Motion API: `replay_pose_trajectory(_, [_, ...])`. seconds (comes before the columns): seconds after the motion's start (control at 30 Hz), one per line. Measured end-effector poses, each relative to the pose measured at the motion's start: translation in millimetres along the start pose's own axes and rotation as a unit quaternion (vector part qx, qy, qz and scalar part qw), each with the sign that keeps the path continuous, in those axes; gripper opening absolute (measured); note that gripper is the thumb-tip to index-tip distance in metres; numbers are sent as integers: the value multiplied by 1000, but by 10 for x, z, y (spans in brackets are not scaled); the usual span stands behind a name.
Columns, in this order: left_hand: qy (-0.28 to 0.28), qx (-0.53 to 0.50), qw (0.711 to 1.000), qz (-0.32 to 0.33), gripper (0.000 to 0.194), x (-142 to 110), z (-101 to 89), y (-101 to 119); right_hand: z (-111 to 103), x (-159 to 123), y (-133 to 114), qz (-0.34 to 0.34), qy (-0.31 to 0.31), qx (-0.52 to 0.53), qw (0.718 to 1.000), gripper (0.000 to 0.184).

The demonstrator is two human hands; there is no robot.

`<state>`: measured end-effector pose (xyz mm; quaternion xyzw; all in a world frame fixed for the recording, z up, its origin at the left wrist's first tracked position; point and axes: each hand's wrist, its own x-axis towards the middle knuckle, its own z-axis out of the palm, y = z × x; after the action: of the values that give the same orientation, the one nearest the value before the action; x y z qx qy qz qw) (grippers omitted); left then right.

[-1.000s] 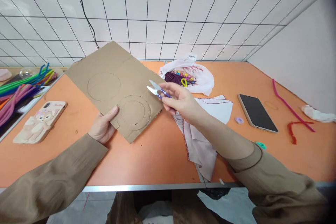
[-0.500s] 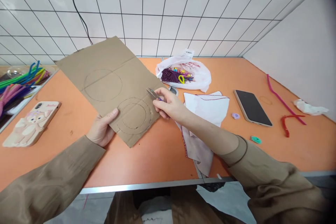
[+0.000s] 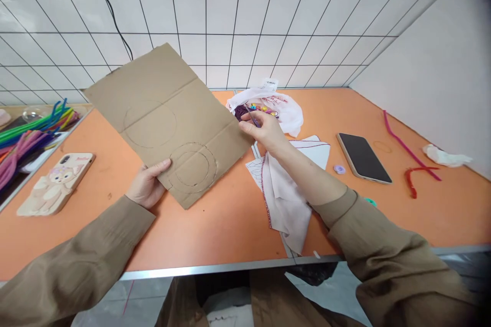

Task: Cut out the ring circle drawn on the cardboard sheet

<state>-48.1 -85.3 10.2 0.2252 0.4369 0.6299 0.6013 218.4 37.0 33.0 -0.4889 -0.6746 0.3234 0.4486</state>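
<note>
Cardboard sheet (image 3: 171, 117), the landmark of this view, tilts above the orange table (image 3: 215, 245) on my remote head-camera feed. Its near part bears 2 concentric outlines (image 3: 194, 167); its far part, 1 fainter circle (image 3: 149, 123). At its near left edge my left hand (image 3: 149, 184) pinches it, thumb on the face and fingers behind. Beside its right corner my right hand (image 3: 265, 132) pinches small snips (image 3: 255, 121); whether their blades are parted, or whether hand and sheet touch, I cannot tell. Beyond that corner lies an open white bag (image 3: 294, 112); right of the sheet, a pale cloth (image 3: 286, 209); left of it, a cartoon-backed phone (image 3: 57, 184). Step in hand, as I judge it: holding up the marked sheet, snips away from the outlines. My next move, I judge, calls for a steady left pinch, an unblocked view of the lines and blades turned from the left fingers
</note>
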Motion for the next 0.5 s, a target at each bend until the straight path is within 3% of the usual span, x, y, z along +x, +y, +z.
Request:
replay_pose_trajectory(0.07, [-9,2,1000,-9,46,-4,1,29,-72,24,-37,17,-66,-3,998,38])
replay_pose_trajectory(0.13, [-15,-1,1000,-24,44,-21,24,43,-123,24,-73,67,-138,81,985,39])
replay_pose_trajectory(0.2, [-21,-14,999,-33,44,-54,64,32,-148,12,-98,120,-170,195,959,40])
replay_pose_trajectory(0.27, [-34,-33,998,-37,47,-97,113,-1,-153,4,-111,142,-153,258,943,41])
replay_pose_trajectory(0.4, [-41,-25,998,-32,61,-158,214,-85,-156,34,-98,118,-136,256,950,41])
replay_pose_trajectory(0.43, [-39,-18,999,-27,64,-156,241,-99,-166,47,-97,99,-119,235,960,38])
replay_pose_trajectory(0.5, [-29,-13,999,-8,66,-128,292,-115,-200,57,-121,35,-19,161,986,33])
